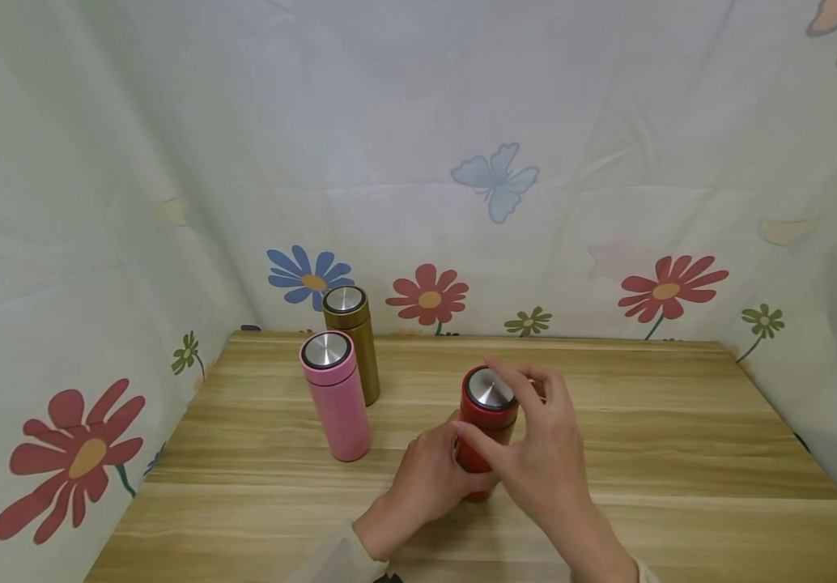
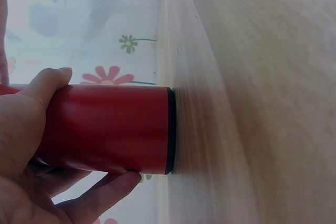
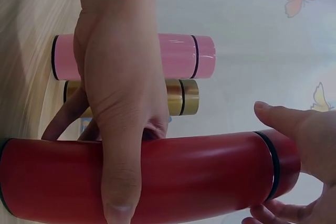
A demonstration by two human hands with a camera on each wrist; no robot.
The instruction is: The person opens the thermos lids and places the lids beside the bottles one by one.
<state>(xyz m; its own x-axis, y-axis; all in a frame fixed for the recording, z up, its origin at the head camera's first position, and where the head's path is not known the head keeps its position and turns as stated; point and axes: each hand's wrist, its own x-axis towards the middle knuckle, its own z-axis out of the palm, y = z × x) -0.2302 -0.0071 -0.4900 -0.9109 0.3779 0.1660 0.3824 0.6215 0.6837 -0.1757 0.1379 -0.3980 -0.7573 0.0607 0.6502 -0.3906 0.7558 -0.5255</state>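
Note:
A red thermos bottle (image 1: 486, 437) with a silver-topped lid (image 1: 491, 389) stands upright on the wooden table. My left hand (image 1: 426, 478) grips its body, the thumb (image 3: 121, 182) laid across the red wall. In the left wrist view the bottle's black base (image 2: 171, 129) is at the tabletop. My right hand (image 1: 545, 441) is spread around the lid in a wide C, index finger at the far rim and thumb on the near side. From the right wrist view, the right thumb (image 3: 281, 119) stands off the bottle, while other fingers (image 3: 283, 212) lie close under the lid.
To the left, a pink thermos bottle (image 1: 338, 405) stands upright with its silver-topped lid on. Just behind it is a gold thermos bottle (image 1: 365, 348), partly hidden. A flower-printed white curtain (image 1: 360, 121) rises behind the table (image 1: 644, 421) and along its sides.

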